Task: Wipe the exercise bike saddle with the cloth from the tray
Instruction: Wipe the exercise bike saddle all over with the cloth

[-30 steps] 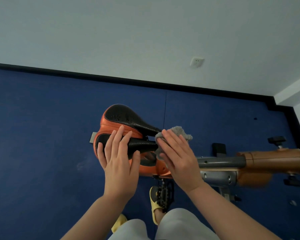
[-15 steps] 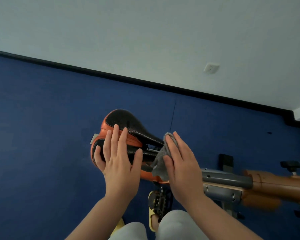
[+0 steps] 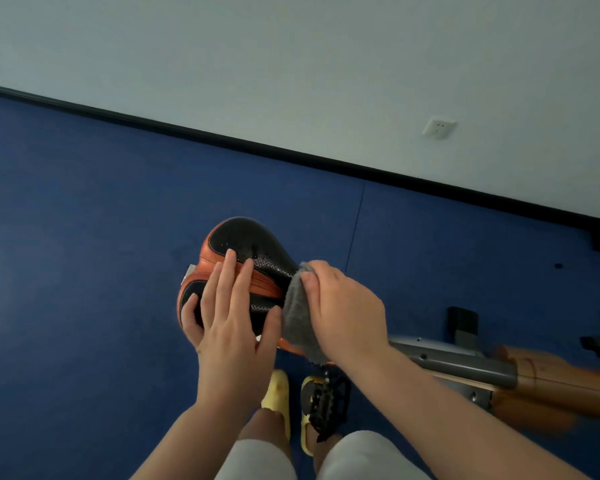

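Grey cloth (image 3: 296,311) pressed against the narrow right end of the black-and-orange exercise bike saddle (image 3: 246,251), mid-wipe, above a blue floor (image 3: 84,237) and near a pale wall (image 3: 291,64). Clearly past the fetching stage: cloth already out of its tray, none of which shows, and at work on the saddle's nose. Judged roughly midway, with the broad far and left panels seemingly yet to be covered; cleanliness of any part impossible to tell. Right hand (image 3: 347,310) cupped over the cloth, fingers curled and closed around its top edge, thumb tucked against the fabric, grasping it while bearing on the saddle. Left hand (image 3: 229,320) laid flat on the near left half of the saddle, fingers (image 3: 234,271) spread and extended, thumb hooked round the near edge, steadying rather than gripping, holding nothing. Bike frame (image 3: 457,358) stretching away to the right, pedal (image 3: 322,407) and yellow slippers (image 3: 277,393) below.
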{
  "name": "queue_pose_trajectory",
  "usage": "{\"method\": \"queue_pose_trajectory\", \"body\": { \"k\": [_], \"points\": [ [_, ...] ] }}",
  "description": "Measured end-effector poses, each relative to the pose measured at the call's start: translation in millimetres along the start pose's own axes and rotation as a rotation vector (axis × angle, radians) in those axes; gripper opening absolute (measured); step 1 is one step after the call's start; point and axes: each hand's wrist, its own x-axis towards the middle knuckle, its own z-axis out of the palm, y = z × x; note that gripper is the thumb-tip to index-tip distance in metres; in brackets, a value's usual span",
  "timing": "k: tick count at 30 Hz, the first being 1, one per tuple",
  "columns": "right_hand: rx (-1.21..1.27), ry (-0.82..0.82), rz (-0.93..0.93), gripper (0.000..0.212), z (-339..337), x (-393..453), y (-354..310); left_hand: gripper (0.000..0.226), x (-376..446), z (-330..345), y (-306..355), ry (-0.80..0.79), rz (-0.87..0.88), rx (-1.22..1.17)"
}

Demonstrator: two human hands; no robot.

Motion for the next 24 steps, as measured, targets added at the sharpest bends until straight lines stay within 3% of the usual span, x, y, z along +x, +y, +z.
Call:
{"method": "queue_pose_trajectory", "body": {
  "k": [2, 5, 11, 15, 20, 24],
  "points": [
    [0.041, -0.053, 0.021, 0.036, -1.7, 6.6, -2.0, 0.056, 4.4, -7.1, -6.4, -0.007, 0.023, 0.023],
    [0.201, 0.044, 0.084, 0.03, -1.8, -9.5, 4.7, 0.052, 18.4, -20.0, -19.5, -0.005, 0.047, 0.014],
    [0.049, 0.057, 0.053, 0.052, 4.5, -18.2, -21.1, 0.044, 45.4, -24.3, -31.3, 0.018, 0.07, -0.029],
    [0.049, -0.019, -0.049, 0.05, -1.9, 0.9, -14.5, 0.039, 46.6, -18.5, -33.5, 0.069, 0.089, -0.063],
    [0.089, 0.066, -0.036, 0.046, 2.4, 1.6, -21.7, 0.031, 42.9, -15.1, -36.5, 0.147, 0.093, -0.164],
    [0.106, 0.02, -0.052, 0.052, 8.7, 18.3, -37.0, 0.031, 43.6, -14.8, -38.4, 0.147, 0.09, -0.159]
  ]
}}
